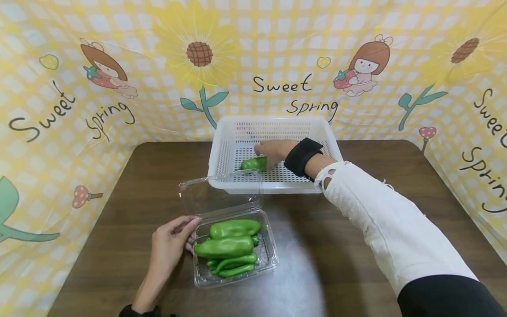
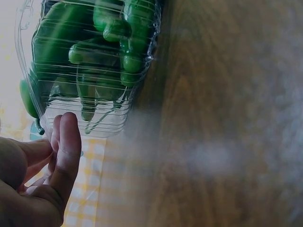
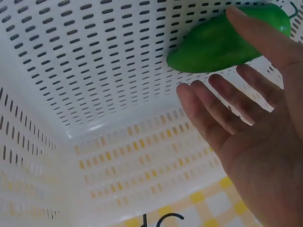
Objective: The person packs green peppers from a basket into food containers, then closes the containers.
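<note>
Peppers in a clamshell and one in a basket

Near the tabletop's front edge, the left hand (image 1: 168, 246) rests relaxed fingers on one clear clamshell box (image 1: 265, 255) holding about five glossy green peppers (image 1: 225, 246). Farther back, the right hand (image 1: 275, 152), fingers spread, touches one green pepper (image 3: 222, 42) lying in the white slotted basket (image 1: 225, 152).

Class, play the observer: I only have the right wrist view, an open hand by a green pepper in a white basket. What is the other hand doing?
Observer: The left hand touches the edge of a clear box on the table.
Operator: What is in that box?
Observer: More green peppers, several piled together.
Operator: Is its lid shut?
Observer: No, the lid stands open toward the basket.
</note>
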Motion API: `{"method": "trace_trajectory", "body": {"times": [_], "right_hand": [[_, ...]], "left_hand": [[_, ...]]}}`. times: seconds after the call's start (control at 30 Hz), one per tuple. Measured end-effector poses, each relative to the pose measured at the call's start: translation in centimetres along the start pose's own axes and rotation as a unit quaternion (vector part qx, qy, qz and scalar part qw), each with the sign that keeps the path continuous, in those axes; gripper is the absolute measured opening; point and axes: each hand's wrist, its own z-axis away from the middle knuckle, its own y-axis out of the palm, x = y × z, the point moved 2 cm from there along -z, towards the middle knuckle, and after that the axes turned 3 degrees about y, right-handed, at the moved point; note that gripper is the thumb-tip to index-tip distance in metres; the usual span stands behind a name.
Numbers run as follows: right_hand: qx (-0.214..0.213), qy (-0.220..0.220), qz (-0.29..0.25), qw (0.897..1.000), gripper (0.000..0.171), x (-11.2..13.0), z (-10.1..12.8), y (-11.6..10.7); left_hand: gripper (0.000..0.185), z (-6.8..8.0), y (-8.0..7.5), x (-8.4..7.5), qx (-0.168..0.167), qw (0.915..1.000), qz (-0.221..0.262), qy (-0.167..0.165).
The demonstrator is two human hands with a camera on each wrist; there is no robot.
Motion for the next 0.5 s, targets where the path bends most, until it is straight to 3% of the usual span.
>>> {"method": "trace_trajectory", "body": {"times": [0.5], "right_hand": [[-0.018,-0.028,-0.007,0.999,0.038,-0.6,-1.2,1.6]], "left_hand": [[0.014,0.0,0.0,0.2,0.001,0.9999,-0.001,-0.011]]}}
